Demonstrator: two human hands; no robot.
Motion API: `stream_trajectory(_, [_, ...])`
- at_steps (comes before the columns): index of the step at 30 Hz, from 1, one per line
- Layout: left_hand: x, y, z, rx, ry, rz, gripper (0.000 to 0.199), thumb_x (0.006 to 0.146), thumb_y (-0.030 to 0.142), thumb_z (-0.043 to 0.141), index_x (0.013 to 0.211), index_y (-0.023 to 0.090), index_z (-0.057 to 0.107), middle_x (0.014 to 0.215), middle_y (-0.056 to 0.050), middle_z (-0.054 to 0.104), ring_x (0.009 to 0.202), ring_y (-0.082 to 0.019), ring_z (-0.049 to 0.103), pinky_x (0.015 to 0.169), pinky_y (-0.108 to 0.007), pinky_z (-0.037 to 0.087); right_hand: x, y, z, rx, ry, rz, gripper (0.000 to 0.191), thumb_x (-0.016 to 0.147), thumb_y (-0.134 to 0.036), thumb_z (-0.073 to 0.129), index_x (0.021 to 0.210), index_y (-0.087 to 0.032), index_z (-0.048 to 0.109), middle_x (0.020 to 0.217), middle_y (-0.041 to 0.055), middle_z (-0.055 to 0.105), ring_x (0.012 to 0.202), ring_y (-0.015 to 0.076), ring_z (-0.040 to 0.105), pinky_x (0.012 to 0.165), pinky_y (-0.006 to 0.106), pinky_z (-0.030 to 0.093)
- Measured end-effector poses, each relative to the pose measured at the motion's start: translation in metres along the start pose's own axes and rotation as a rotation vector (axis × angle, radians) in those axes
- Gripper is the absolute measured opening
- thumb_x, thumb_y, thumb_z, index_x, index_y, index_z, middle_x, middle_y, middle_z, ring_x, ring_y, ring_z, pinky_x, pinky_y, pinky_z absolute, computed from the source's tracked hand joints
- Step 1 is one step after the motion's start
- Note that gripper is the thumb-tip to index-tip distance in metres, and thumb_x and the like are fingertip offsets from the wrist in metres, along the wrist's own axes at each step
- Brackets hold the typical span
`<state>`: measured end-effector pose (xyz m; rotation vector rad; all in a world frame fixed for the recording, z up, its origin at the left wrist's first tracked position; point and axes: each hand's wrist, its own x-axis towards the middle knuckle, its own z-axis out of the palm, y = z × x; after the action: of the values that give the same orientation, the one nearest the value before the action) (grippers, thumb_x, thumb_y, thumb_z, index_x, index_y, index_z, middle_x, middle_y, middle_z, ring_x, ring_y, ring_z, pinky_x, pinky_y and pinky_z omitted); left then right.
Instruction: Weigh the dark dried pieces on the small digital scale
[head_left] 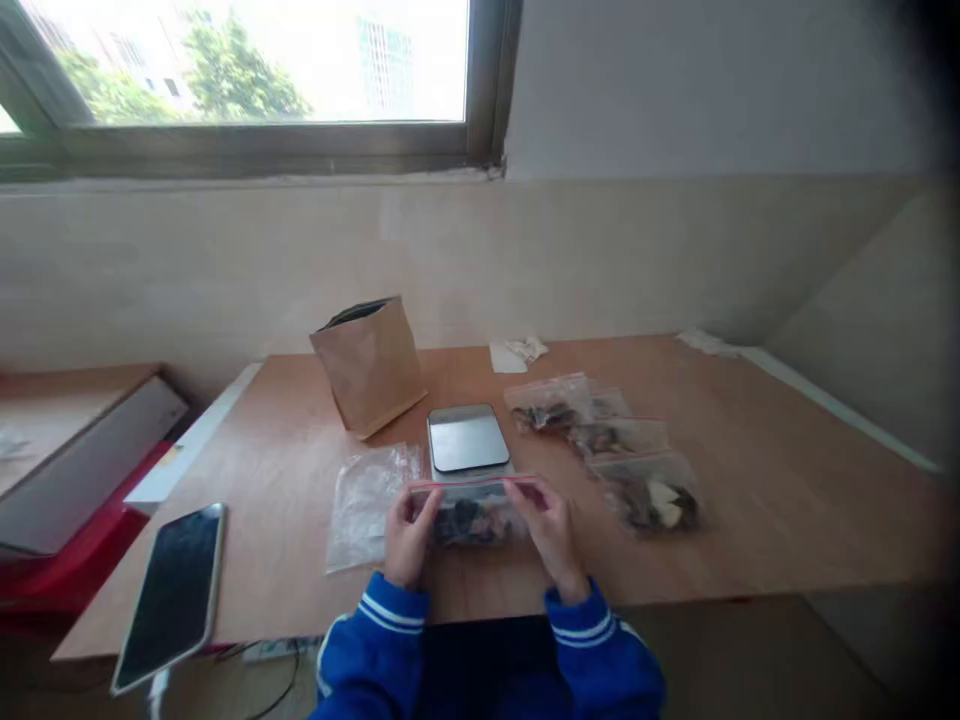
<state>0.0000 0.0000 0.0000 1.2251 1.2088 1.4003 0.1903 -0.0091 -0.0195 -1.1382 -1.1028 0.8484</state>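
Observation:
A clear zip bag (474,520) with dark, mixed dried pieces inside is stretched between my two hands at the table's front. My left hand (409,535) pinches the left end of its red zip strip. At the other end of the strip, the fingers of my right hand (551,530) are closed on the bag. Just behind the bag sits a small digital scale (469,438) with a shiny square plate. Flat clear bags (367,505) lie to the left of my left hand. What exactly the dried pieces are, I cannot make out.
Several filled zip bags (649,492) lie to the right. An open brown paper bag (371,370) stands at the back left. A phone (172,590) with a white cable rests at the table's left front edge. White paper (508,357) lies near the wall.

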Motion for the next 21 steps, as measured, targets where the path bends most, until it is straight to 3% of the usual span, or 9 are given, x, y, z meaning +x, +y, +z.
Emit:
stream_trajectory(14, [-0.0026, 0.0005, 0.0007, -0.030, -0.011, -0.076, 0.026, 0.076, 0.039, 0.068, 0.083, 0.016, 0.061, 0.070, 0.001, 0.059, 0.068, -0.013, 0.054, 0.065, -0.024, 0.044, -0.0014, -0.0028, -0.0020, 0.050, -0.030, 0.017, 0.015, 0.081, -0.034, 0.066, 0.080, -0.019, 0.069, 0.074, -0.0010, 0.058, 0.071, 0.0135, 0.053, 0.068, 0.025, 0.041])
stream_trajectory(21, [-0.0040, 0.0028, -0.0009, -0.085, -0.088, -0.052, 0.025, 0.079, 0.038, 0.064, 0.092, 0.018, 0.061, 0.080, -0.001, 0.063, 0.077, -0.015, 0.058, 0.071, -0.025, 0.046, -0.0012, -0.0011, -0.0018, 0.096, -0.031, 0.030, 0.015, 0.081, -0.035, 0.066, 0.081, -0.020, 0.068, 0.077, -0.0003, 0.062, 0.076, 0.0147, 0.057, 0.072, 0.026, 0.045])
